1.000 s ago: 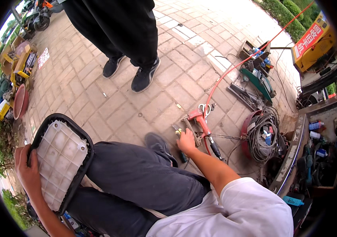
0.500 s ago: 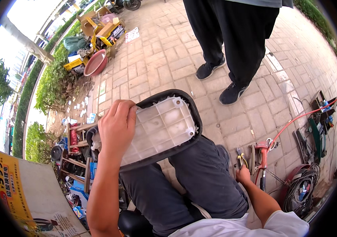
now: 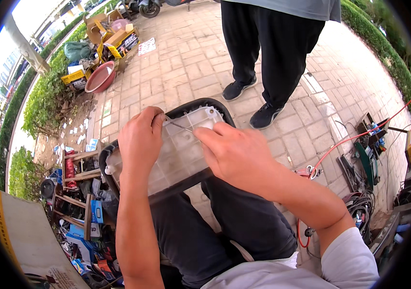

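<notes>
A translucent white plastic panel (image 3: 176,159) with a ribbed grid and a black rim (image 3: 224,108) rests over my dark-trousered thighs, tilted slightly. My left hand (image 3: 140,137) grips its upper left edge, fingers curled onto the top. My right hand (image 3: 232,151), slightly blurred, is closed on a thin metal-shafted tool (image 3: 180,126), whose handle is hidden in the fist. The shaft reaches to the panel's upper edge beside my left fingertips; whether the tip touches it I cannot tell.
Another person (image 3: 273,53) stands just beyond the panel. Boxes (image 3: 121,44) and a pink basin (image 3: 100,77) lie back left, with wooden frames (image 3: 88,216) and clutter nearer left. At right are tools (image 3: 374,164), a red hose (image 3: 340,143) and coiled cable (image 3: 357,207) on the paving.
My right hand has risen from low at the right, by the floor tools, onto the panel with a thin tool. The view has swung, and the panel sits across my lap rather than upright at left.
</notes>
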A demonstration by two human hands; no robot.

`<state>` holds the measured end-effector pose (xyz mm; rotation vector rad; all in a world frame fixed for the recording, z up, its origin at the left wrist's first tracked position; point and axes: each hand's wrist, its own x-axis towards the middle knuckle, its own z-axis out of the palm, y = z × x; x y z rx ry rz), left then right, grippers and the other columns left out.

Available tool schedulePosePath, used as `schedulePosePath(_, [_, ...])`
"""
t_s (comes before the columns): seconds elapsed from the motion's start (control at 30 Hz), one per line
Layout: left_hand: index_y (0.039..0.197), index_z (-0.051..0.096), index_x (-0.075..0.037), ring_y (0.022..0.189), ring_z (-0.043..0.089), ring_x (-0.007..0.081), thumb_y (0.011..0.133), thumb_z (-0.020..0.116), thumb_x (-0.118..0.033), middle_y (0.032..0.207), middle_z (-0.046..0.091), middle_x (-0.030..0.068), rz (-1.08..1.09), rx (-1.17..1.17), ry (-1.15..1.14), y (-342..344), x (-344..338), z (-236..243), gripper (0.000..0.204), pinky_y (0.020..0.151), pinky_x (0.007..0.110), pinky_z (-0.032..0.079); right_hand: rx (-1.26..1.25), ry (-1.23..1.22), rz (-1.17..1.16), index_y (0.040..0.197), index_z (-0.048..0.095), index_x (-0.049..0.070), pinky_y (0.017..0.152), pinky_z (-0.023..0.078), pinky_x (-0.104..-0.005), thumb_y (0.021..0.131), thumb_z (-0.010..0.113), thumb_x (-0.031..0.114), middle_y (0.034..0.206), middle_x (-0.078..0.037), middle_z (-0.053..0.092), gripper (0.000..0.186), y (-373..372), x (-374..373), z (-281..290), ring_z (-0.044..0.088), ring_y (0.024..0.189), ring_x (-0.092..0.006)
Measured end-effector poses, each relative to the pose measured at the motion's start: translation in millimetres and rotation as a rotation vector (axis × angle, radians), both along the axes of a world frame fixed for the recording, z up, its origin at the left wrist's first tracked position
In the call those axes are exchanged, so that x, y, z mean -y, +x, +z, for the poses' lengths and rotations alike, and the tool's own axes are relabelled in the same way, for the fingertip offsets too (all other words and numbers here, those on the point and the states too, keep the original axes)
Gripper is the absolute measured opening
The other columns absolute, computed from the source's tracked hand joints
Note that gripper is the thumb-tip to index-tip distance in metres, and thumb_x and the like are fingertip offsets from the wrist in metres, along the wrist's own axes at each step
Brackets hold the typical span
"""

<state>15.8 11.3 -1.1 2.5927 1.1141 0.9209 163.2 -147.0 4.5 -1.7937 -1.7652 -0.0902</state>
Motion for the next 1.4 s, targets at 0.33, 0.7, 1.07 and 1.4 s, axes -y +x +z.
schedulePosePath(0.33, [0.097, 0.070, -0.006, 0.074, 0.066, 0.0361, 0.091, 0.064, -0.023, 0.076, 0.068, 0.0172, 0.028, 0.023, 0.002, -2.4, 5.6, 4.0, 0.019, 0.067, 0.042, 0.050, 0.198, -0.108, -0.009, 0.095, 0.066, 0.009, 0.057, 0.052, -0.0461, 0.084, 0.060, 0.015, 0.073, -0.012, 0.061, 0.014, -0.4, -25.4, 15.2, 0.066, 0.068, -0.0352])
schedulePosePath(0.7, [0.095, 0.070, -0.006, 0.074, 0.066, 0.0353, 0.090, 0.065, -0.022, 0.078, 0.069, 0.0161, 0.035, 0.065, 0.033, -0.5, 8.6, 0.0, 0.018, 0.067, 0.042, 0.050, 0.003, -0.212, 0.014, 0.097, 0.066, 0.005, 0.069, 0.052, -0.0500, 0.085, 0.058, 0.013, 0.080, -0.020, 0.067, 0.016, -3.9, -31.6, 27.8, 0.066, 0.076, -0.0413])
schedulePosePath(1.07, [0.092, 0.070, -0.008, 0.078, 0.066, 0.0357, 0.090, 0.065, -0.022, 0.083, 0.070, 0.0145, 0.040, 0.142, -0.043, 2.0, 4.5, -11.2, 0.014, 0.067, 0.045, 0.050, 0.064, -0.071, -0.110, 0.083, 0.059, 0.004, 0.053, 0.053, -0.0440, 0.078, 0.060, 0.007, 0.077, -0.020, 0.065, 0.007, -25.3, -21.9, -17.9, 0.068, 0.063, -0.0350])
schedulePosePath(1.4, [0.096, 0.069, -0.005, 0.073, 0.066, 0.0337, 0.092, 0.064, -0.022, 0.080, 0.069, 0.0156, 0.037, 0.162, -0.033, 2.9, 2.2, -11.6, 0.018, 0.067, 0.041, 0.050, 0.151, 0.116, -0.195, 0.107, 0.069, 0.010, 0.048, 0.049, -0.0372, 0.078, 0.064, 0.009, 0.075, -0.008, 0.058, 0.029, -34.4, -21.5, -43.5, 0.062, 0.055, -0.0259])
